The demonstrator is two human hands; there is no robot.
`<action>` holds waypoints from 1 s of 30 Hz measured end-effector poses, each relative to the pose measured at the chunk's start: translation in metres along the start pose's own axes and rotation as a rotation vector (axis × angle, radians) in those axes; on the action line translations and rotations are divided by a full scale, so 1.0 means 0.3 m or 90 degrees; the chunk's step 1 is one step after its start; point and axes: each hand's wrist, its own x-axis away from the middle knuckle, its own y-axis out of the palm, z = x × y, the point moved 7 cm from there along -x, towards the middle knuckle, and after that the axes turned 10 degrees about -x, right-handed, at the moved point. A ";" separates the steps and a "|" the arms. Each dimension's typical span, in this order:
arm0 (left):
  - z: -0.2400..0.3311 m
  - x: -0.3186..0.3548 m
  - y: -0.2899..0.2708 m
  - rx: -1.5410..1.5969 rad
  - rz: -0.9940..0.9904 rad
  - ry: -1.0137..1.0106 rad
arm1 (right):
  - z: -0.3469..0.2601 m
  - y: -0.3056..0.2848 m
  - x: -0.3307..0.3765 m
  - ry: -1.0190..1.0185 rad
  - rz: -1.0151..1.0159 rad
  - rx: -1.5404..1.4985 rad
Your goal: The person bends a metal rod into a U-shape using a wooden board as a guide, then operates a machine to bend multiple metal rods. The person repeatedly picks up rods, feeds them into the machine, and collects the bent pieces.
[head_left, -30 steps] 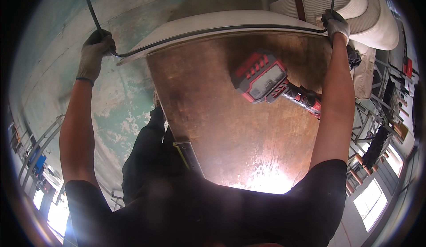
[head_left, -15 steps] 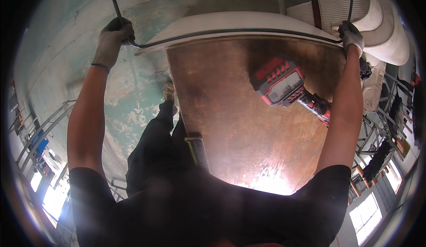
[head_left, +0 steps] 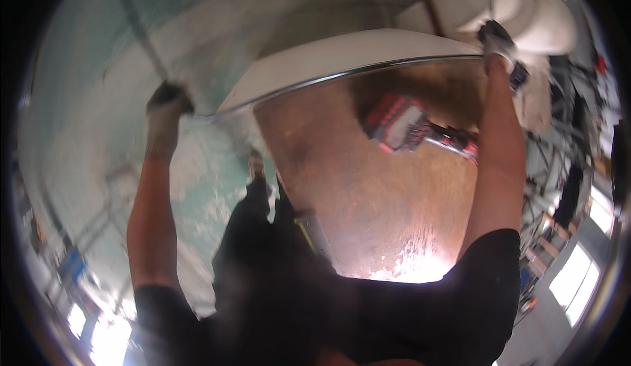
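A thin dark metal rod (head_left: 342, 75), bent into a wide U, spans the space before me, its long middle stretch above the far edge of a brown board (head_left: 355, 188). My left hand (head_left: 168, 108), in a pale glove with dark fingers, is closed around the rod by the left bend. At the right bend my right hand (head_left: 501, 44), gloved alike, grips it too. The rod slants, its left end lower in the picture. Near my right forearm a red and black cordless power tool (head_left: 399, 123) lies on the board. Motion blurs the left hand and bend.
Beyond the board lies a white sheet-like piece (head_left: 348, 49). A bulky white roll (head_left: 536, 14) sits at the far right. Worn green and grey floor (head_left: 210, 149) stretches to the left. Metal racks (head_left: 559, 149) with assorted items stand at the right.
My left hand and its end of the rod have come nearer to me, tilting the rod. My right hand shows slightly farther left and up. The whole view has shifted and blurred.
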 end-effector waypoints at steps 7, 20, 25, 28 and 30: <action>0.128 0.191 -0.198 0.065 0.017 0.102 | -0.277 -0.491 0.347 -0.006 0.191 -0.277; 0.312 0.526 -0.389 0.259 -0.186 0.237 | -0.365 -1.123 2.098 0.179 0.508 -0.438; 0.304 0.611 -0.369 0.217 -0.198 0.249 | -0.320 -1.128 2.844 0.276 0.583 -0.397; 0.360 0.814 -0.300 0.177 -0.181 0.315 | -0.245 -1.109 3.185 0.338 0.624 -0.391; 0.406 0.932 -0.245 0.208 -0.229 0.368 | -0.166 -1.110 3.380 0.326 0.652 -0.368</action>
